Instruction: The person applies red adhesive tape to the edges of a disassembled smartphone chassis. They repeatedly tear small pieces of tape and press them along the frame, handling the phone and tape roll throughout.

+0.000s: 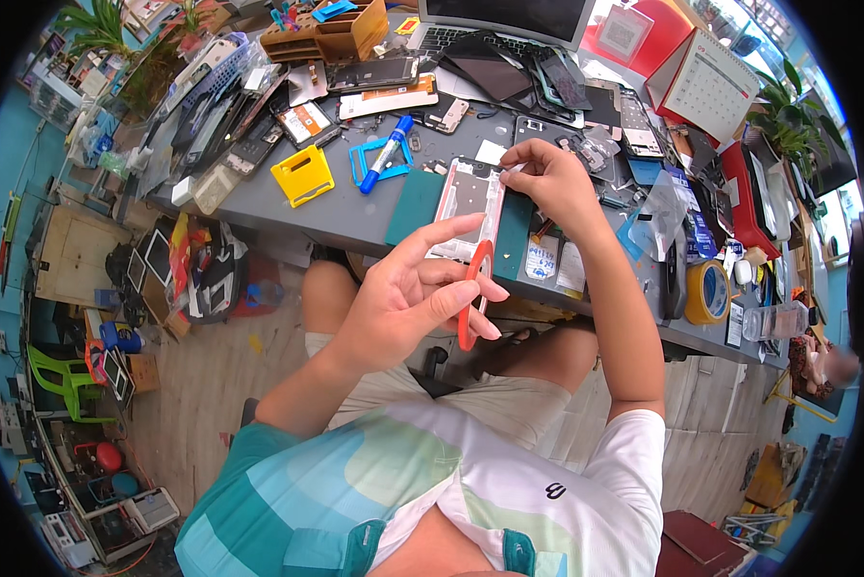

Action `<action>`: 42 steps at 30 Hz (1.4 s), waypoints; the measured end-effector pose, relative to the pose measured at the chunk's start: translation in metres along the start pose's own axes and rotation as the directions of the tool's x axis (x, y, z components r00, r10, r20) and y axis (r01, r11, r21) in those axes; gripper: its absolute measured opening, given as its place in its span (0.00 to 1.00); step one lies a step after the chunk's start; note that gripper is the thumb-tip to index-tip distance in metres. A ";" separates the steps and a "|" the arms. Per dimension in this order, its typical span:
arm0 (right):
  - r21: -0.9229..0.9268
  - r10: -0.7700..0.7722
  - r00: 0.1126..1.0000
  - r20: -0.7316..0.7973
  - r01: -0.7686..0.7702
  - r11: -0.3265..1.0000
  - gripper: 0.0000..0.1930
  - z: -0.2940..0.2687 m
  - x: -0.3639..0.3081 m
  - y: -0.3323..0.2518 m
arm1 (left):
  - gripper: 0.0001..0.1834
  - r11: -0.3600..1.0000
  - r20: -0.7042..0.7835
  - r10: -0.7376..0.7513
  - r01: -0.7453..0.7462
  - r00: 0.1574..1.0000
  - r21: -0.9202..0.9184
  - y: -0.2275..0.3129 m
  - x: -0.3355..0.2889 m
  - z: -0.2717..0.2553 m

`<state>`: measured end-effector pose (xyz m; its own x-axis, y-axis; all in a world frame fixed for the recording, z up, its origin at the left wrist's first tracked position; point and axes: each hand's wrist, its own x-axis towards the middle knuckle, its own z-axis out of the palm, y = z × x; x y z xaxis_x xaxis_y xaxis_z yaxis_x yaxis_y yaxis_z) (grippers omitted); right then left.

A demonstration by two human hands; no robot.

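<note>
- Left hand (403, 298): index finger extended, thumb and other fingers gripping a red ring (474, 308), which partly covers the phone frame's lower end.
- Right hand (552, 188): fingertips pressed together at the upper right corner of the white phone frame (470, 192); anything between them is too small to tell.
- Frame: on a teal mat (411, 210), middle of the table's (341, 213) near edge.
- Left of it: blue marker (386, 156), yellow holder (302, 176).
- Table's far edge: laptop (501, 21).
- Near right corner: yellow tape roll (708, 292).
</note>
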<state>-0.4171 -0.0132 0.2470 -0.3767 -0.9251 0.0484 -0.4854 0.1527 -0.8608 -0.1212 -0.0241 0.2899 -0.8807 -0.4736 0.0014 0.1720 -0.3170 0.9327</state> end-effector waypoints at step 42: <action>-0.195 -0.223 0.975 -0.018 0.216 0.957 0.24 0.005 -0.039 -0.015 | 0.35 0.996 -0.069 0.002 0.005 0.998 0.093 0.009 0.008 0.013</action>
<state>-0.3909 0.0189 0.2551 -0.2731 -0.9292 0.2488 -0.6996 0.0144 -0.7143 -0.1324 -0.0198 0.3028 -0.8477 -0.5300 -0.0222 0.1259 -0.2418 0.9621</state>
